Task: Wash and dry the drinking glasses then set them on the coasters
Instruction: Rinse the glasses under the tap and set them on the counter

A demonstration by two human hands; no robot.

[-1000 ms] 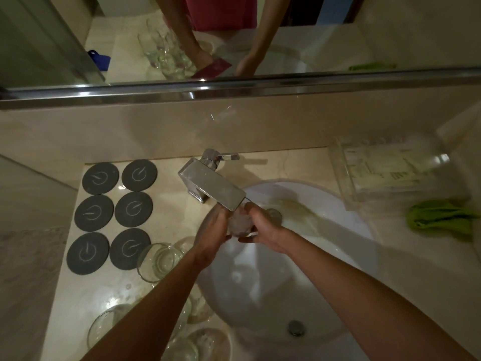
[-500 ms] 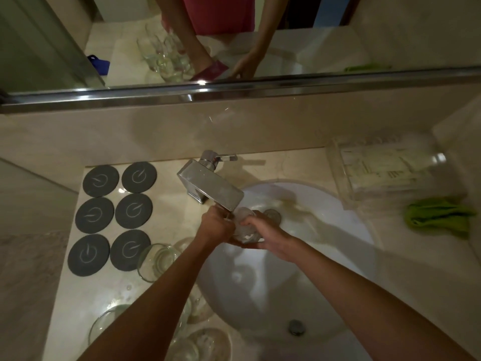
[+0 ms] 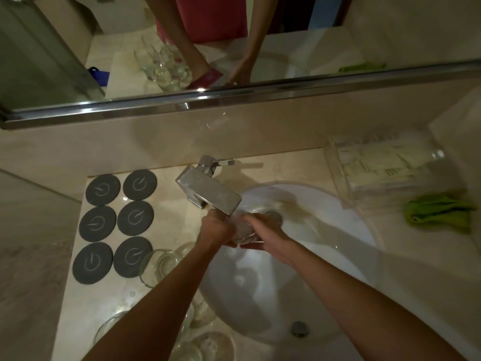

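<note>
Change: the glass (image 3: 243, 227) has shifted slightly left under the tap (image 3: 209, 192) since a second ago; washing continues, drying not begun
Hands: left hand (image 3: 217, 229) and right hand (image 3: 264, 234) both curl around it
Glass: clear, wet, blurred; over the basin (image 3: 338, 256)
Coasters (image 3: 115, 225): six, all bare

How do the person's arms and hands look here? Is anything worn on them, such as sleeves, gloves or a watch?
Both forearms are bare up to the picture's edge: no sleeves show. The left hand and the right hand wear no gloves, and no watch or bracelet shows at either wrist. The dim light hides any rings.
</note>
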